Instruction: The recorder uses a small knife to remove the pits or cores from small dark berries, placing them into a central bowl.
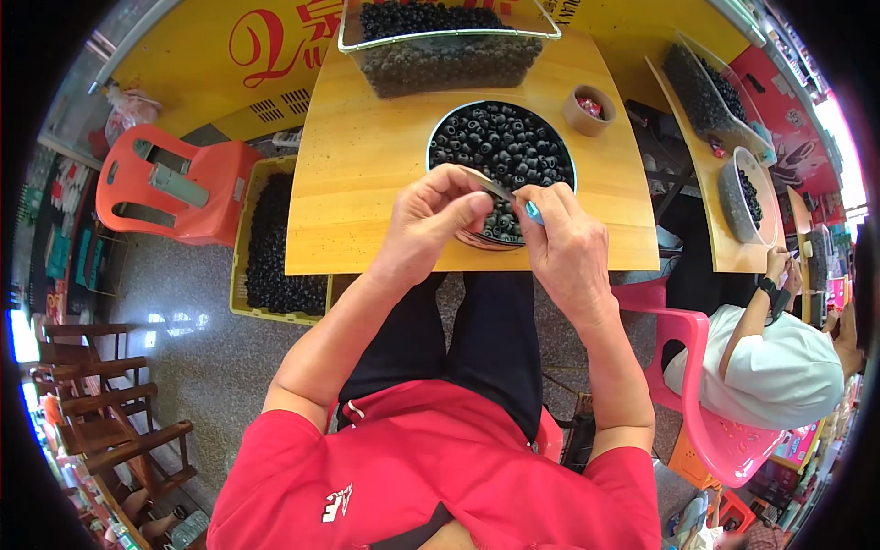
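My left hand (434,215) is closed around a small dark round piece at the near edge of a wooden table (367,165). My right hand (566,240) grips a thin metal blade with a blue handle (513,200), its tip laid against what the left hand holds. Just beyond both hands stands a round metal bowl (502,144) filled with small black ring-shaped pieces. A clear rectangular bin (447,48) of the same black pieces sits at the far edge of the table.
A small brown cup (588,110) stands right of the bowl. A yellow crate (271,240) of black pieces and an orange plastic chair (170,188) are on the floor to the left. At the right another person in white (779,357) sits on a pink chair (706,403) at a second table.
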The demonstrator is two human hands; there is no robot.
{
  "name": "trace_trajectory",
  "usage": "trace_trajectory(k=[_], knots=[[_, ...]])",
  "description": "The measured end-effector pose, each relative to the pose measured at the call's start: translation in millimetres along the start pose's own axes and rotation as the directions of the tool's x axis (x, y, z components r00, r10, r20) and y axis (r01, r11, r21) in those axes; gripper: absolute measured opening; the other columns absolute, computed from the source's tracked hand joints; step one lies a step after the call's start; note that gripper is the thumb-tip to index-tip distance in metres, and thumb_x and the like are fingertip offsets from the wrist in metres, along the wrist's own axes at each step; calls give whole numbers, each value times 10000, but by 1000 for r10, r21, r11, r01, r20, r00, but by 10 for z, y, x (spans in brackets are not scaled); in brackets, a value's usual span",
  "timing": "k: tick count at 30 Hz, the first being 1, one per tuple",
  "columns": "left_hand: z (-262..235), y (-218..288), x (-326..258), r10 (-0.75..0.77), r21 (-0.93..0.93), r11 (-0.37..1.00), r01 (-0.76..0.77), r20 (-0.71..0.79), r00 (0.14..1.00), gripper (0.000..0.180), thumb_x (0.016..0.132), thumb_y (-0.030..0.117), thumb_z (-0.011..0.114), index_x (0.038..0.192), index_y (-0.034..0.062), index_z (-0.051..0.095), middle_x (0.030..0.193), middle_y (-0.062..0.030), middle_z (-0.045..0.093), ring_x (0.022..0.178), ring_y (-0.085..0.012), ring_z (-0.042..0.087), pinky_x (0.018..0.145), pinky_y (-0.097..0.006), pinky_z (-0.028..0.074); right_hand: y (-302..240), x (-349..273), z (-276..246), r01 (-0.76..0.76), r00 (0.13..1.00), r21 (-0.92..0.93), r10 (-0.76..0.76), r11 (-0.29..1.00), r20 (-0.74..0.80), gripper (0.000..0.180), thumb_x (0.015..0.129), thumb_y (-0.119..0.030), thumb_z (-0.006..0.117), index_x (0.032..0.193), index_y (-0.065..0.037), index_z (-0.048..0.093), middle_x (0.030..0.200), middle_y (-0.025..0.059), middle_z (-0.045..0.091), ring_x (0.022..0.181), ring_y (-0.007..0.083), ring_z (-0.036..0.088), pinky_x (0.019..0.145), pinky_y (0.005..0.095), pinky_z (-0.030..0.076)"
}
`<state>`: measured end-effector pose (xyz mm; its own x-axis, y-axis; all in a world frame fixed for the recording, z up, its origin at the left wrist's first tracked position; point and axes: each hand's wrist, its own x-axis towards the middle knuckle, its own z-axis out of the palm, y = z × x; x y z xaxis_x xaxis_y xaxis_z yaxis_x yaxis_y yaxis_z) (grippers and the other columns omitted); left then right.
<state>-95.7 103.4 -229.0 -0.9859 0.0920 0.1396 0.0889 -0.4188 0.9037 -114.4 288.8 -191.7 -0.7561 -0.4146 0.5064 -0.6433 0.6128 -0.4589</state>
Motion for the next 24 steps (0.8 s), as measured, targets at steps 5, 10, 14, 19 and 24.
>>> trace_trajectory(k=[5, 10, 14, 19, 24], knots=[[-184, 186, -118, 97, -180, 980, -85, 63, 993, 126, 922, 80, 627, 1032, 21, 614, 880, -65, 630, 752, -116, 586, 693, -240, 478, 233, -6, 23, -114, 993, -138, 115, 984, -2, 114, 903, -125, 630, 957, -25, 636, 833, 140, 613, 696, 327, 612, 611, 394, 466], [-1016, 432, -350, 298, 355, 914, -196, -262, 918, 132, 912, 54, 634, 1039, 20, 619, 883, -54, 653, 736, -100, 594, 670, -235, 476, 290, -37, -82, -203, 978, 24, 204, 979, -35, 165, 925, -161, 625, 944, 1, 648, 827, 151, 622, 691, 288, 598, 628, 364, 450], [-1959, 533, -759, 328, 580, 814, 30, -501, 801, 132, 911, 72, 651, 1033, 30, 624, 869, -11, 640, 739, -53, 572, 671, -190, 448, 368, -84, -118, -214, 977, 23, 214, 977, -19, 205, 934, -176, 622, 936, 29, 639, 815, 146, 620, 692, 274, 594, 639, 348, 451], [-2708, 310, -1226, 242, 784, 400, 474, -590, 771, 369, 848, 125, 725, 1154, -35, 595, 1000, -101, 638, 890, -163, 619, 835, -305, 503, 405, -82, -64, -245, 967, 73, 249, 967, -51, 234, 942, -191, 621, 939, 43, 632, 817, 143, 624, 697, 247, 595, 647, 337, 454], [-1887, 500, -751, 465, 915, 352, 197, -354, 812, 274, 890, 81, 667, 1142, -8, 605, 1064, -82, 622, 883, -154, 620, 807, -278, 501, 404, -99, -75, -270, 960, 83, 274, 959, -50, 239, 945, -195, 623, 951, 44, 634, 812, 134, 624, 686, 215, 579, 642, 325, 453]])
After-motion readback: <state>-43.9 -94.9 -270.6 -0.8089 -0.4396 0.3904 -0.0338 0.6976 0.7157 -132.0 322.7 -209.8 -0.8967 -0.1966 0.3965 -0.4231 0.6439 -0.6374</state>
